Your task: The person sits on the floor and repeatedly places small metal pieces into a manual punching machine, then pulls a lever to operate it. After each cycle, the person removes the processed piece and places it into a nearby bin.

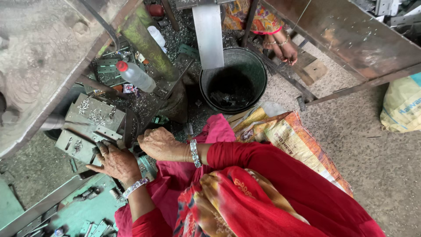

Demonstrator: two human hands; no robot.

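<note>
Feeding small metal plates at the press bed (90, 120)

Left hand (115, 161) is resting fingers spread on the bed's near edge; right hand (160, 143), curled, grip unclear, is best keeping beside the bed.

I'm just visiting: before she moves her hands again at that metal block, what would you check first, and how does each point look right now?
1. Left hand resting at the edge of the metal block: ok.
2. Right hand beside the block, fingers curled: ok; whether it holds a piece, cannot tell.
3. Metal shavings scattered on the block near the fingers: not ok.
4. Black bucket standing upright under the metal chute: ok.
5. Plastic bottle lying on its side among scrap, apart from both hands: ok.
6. Bare fingers, no gloves visible: not ok.
</note>
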